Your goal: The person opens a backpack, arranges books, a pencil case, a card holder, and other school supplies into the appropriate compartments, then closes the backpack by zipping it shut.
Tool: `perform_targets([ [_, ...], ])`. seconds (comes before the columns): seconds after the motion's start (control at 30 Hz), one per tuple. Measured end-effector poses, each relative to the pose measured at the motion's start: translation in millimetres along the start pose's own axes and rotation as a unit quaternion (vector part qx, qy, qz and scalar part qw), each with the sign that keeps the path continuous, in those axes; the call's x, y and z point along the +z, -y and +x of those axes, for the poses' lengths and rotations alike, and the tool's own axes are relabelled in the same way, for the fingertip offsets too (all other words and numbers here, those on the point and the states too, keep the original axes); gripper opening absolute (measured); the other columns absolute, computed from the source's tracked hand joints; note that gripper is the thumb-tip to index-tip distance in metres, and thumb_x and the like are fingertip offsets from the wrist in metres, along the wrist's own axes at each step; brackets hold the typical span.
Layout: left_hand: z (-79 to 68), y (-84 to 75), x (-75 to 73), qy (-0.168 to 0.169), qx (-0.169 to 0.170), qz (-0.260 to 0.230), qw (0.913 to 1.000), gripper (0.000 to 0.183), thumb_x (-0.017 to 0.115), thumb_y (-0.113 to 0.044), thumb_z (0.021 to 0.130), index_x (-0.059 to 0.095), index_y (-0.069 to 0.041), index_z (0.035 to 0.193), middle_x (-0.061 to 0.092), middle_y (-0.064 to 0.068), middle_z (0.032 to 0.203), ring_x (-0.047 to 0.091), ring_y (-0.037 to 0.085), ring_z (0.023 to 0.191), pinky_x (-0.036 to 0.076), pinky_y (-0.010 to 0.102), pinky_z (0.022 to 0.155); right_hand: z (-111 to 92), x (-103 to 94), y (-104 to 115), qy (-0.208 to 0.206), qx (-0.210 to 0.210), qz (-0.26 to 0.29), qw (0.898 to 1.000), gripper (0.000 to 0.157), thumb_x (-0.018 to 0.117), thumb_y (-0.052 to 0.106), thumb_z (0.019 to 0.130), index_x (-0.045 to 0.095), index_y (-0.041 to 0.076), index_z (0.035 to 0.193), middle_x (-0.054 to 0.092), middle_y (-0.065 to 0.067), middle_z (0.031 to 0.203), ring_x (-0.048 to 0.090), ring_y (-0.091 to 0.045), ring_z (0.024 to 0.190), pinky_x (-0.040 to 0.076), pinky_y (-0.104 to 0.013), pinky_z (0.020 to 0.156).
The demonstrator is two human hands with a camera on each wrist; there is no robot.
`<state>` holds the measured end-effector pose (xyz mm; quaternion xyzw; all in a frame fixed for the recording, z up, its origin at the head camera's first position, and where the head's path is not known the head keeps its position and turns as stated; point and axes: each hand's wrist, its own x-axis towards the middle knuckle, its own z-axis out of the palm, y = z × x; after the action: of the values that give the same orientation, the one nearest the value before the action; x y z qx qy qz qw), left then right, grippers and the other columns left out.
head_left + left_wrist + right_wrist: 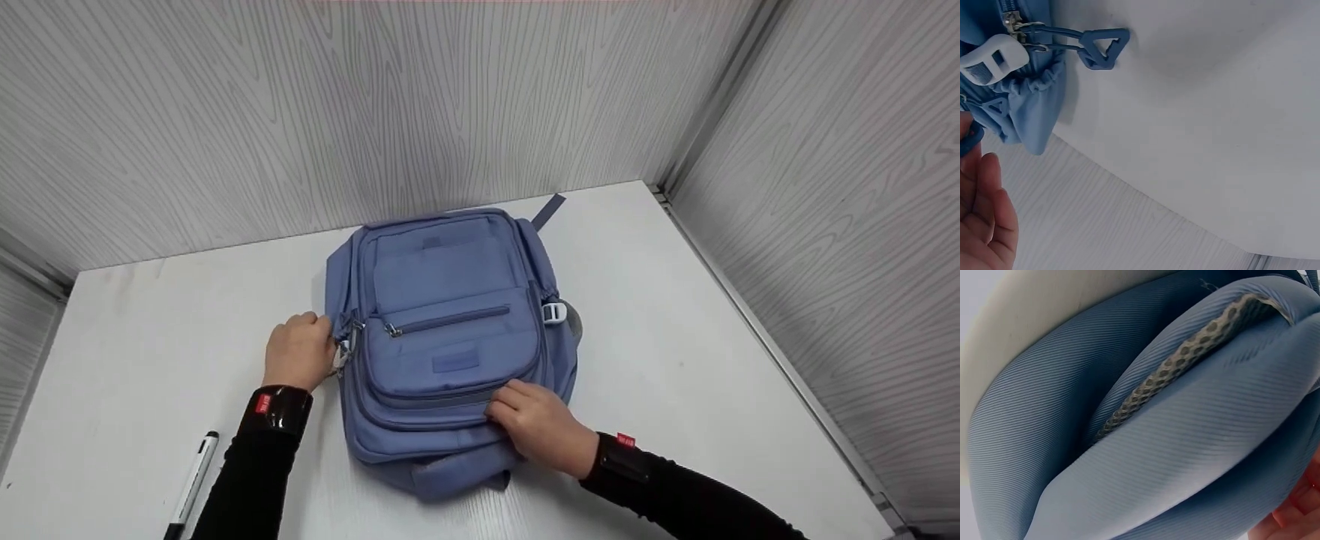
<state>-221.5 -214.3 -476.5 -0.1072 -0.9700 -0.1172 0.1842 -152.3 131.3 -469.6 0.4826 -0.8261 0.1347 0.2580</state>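
A blue backpack (454, 274) lies front side up on the white table. At its left side, my left hand (301, 351) pinches a blue zipper pull (971, 139) between thumb and fingers. Another triangular zipper pull (1105, 49) hangs loose over the tabletop, beside a white strap buckle (995, 59). My right hand (536, 424), fingers curled, grips the fabric at the lower right of the front pocket. Only some fingers of that hand show in the right wrist view, next to blue folds and a mesh-lined strap (1176, 360).
A white marker with black ends (196, 476) lies on the table (675, 367) left of my left forearm. Wood-grain panels (420, 105) stand along the back and sides. A strap end (549, 211) sticks out at the backpack's upper right.
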Motion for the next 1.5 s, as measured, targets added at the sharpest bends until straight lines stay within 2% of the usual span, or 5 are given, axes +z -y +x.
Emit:
perform_targets([
  [0.4, 34.1, 2.0, 22.1, -0.028, -0.093, 0.048, 0.9941, 0.008, 0.059, 0.002, 0.084, 0.06, 0.009, 0.079, 0.065, 0.029, 0.082, 0.06, 0.045, 0.078, 0.049, 0.054, 0.065, 0, -1.2, 0, 0.015, 0.008, -0.004, 1.0, 0.013, 0.07, -0.001, 0.079, 0.066, 0.011, 0.082, 0.064, 0.002, 0.084, 0.06, -0.011, 0.076, 0.053, -0.024, 0.068],
  [0.57, 37.0, -1.6, 21.7, 0.0, -0.136, 0.044, 0.9898, 0.009, 0.054, 0.003, 0.087, 0.06, 0.009, 0.084, 0.063, 0.031, 0.087, 0.06, 0.046, 0.083, 0.049, 0.054, 0.07, -1, -0.4, 0, 0.02, 0.011, -0.005, 1.0, 0.012, 0.072, 0.002, 0.08, 0.066, 0.012, 0.084, 0.064, 0.002, 0.085, 0.06, -0.011, 0.077, 0.052, -0.024, 0.068],
  [1.0, 0.1, 6.1, 5.3, 0.025, -0.099, -0.038, 0.9941, 0.008, 0.068, -0.002, 0.084, 0.066, 0.005, 0.088, 0.067, 0.025, 0.082, 0.062, 0.045, 0.074, 0.049, 0.056, 0.064, -3, 0.2, -1, 0.013, 0.025, 0.025, 0.999, 0.01, 0.073, 0.006, 0.083, 0.069, 0.012, 0.09, 0.065, 0.002, 0.088, 0.061, -0.012, 0.081, 0.053, -0.023, 0.074],
  [1.27, -17.6, -2.4, 2.9, -0.029, -0.063, -0.053, 0.9962, 0.008, 0.071, 0.004, 0.078, 0.068, 0.003, 0.086, 0.068, 0.02, 0.074, 0.062, 0.041, 0.066, 0.047, 0.052, 0.058, -2, -0.2, -2, 0.004, 0.029, 0.04, 0.999, 0.013, 0.076, 0.005, 0.081, 0.069, 0.011, 0.091, 0.064, 0.001, 0.088, 0.061, -0.013, 0.08, 0.053, -0.024, 0.075],
  [1.5, -38.2, -15.6, -19.1, -0.073, -0.059, -0.068, 0.9932, 0.009, 0.074, 0.001, 0.078, 0.068, 0.0, 0.085, 0.069, 0.015, 0.073, 0.062, 0.036, 0.065, 0.047, 0.049, 0.059, -5, -2.4, 0, 0.012, 0.046, 0.069, 0.996, 0.008, 0.071, 0.008, 0.088, 0.069, 0.011, 0.096, 0.064, 0.0, 0.092, 0.06, -0.013, 0.083, 0.052, -0.025, 0.078],
])
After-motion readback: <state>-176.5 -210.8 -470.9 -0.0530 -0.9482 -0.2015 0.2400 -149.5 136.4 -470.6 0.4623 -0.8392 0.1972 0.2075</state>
